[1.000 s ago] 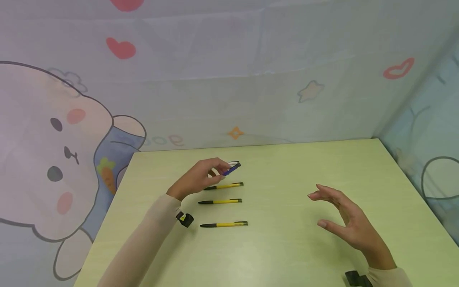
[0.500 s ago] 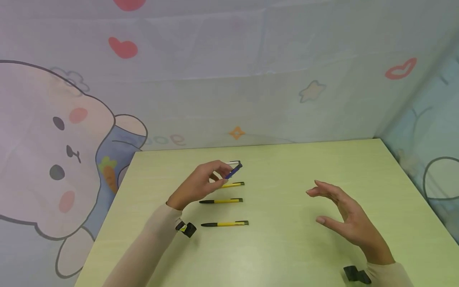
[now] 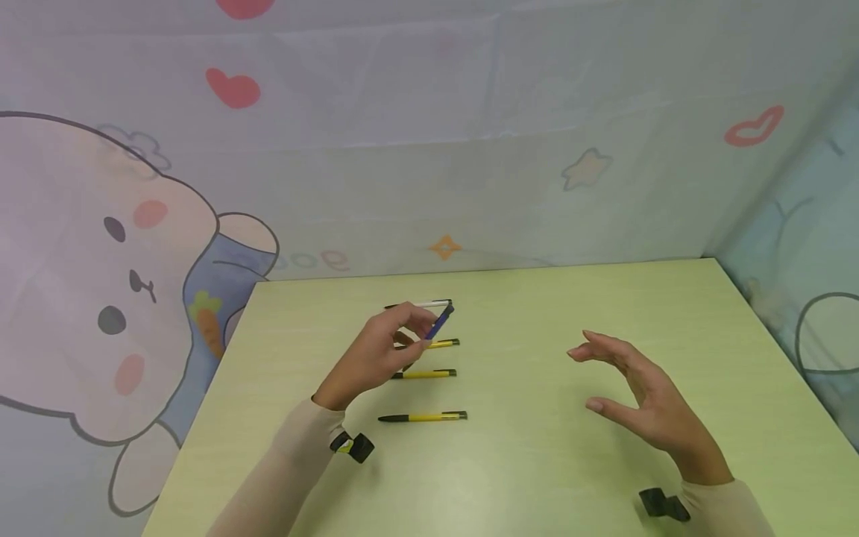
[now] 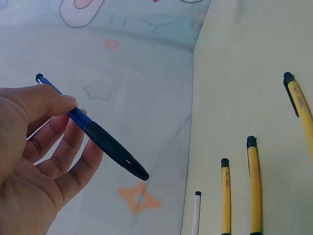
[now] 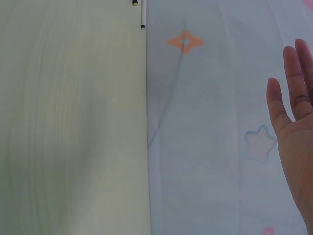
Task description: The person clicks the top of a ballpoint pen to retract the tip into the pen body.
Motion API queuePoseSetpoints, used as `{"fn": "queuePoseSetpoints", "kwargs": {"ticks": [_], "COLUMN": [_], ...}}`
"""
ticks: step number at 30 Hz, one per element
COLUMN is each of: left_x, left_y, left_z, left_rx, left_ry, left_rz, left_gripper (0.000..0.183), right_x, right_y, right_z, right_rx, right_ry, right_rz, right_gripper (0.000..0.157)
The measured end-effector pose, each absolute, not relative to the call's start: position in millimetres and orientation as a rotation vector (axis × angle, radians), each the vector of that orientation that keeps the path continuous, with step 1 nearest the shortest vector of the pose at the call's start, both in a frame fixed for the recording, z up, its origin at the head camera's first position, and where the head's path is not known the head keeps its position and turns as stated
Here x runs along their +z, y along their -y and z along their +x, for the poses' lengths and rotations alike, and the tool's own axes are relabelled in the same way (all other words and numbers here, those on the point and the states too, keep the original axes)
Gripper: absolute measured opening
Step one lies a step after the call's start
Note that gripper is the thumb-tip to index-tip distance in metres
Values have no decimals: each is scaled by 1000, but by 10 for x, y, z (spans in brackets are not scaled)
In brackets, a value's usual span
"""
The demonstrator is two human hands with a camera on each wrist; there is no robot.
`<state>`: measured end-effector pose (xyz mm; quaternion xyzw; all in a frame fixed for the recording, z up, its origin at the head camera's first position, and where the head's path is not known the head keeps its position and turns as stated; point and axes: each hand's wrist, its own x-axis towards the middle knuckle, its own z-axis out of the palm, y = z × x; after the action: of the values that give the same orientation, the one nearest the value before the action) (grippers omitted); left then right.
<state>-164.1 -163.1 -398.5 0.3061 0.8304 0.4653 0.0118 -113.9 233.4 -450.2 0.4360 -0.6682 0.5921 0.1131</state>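
My left hand (image 3: 379, 354) pinches a blue pen (image 4: 93, 129) between thumb and fingers, its black grip and tip pointing away from the palm in the left wrist view. The pen is held above the table, tilted. Below and around the hand lie a white pen (image 3: 432, 303) at the back and three yellow pens with black grips: a far one (image 3: 445, 344), a middle one (image 3: 432, 374) and a near one (image 3: 423, 418). The hand partly covers the far and middle yellow pens. On the right, my right hand (image 3: 644, 399) hovers over the table with fingers spread, holding nothing.
The pale yellow-green table (image 3: 537, 462) meets a printed cloth backdrop (image 3: 403, 186) along its far edge. Another cloth (image 3: 812, 283) hangs along the right side. Each wrist carries a small black camera, such as the left camera (image 3: 361, 447).
My left hand has drawn slightly nearer with the blue pen, turning it steeper, and now uncovers more of the white pen. The right hand has shifted slightly left and up.
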Motion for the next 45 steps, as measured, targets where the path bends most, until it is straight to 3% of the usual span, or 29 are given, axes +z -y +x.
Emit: {"fn": "queuePoseSetpoints", "kwargs": {"ticks": [15,45], "left_x": [-4006,-4013], "left_y": [1487,1138], "left_z": [-1424,-1108], "left_rx": [1550,1829], "left_ry": [-2564,-2198], "left_rz": [896,728], "left_gripper": [29,29], "right_x": [-4248,-4096], "right_y": [-2219,-2057], "right_z": [-1085,-1136], "right_rx": [1720,1716], "right_ry": [1933,1932], "right_rz": [1305,1330], "right_gripper": [81,82]}}
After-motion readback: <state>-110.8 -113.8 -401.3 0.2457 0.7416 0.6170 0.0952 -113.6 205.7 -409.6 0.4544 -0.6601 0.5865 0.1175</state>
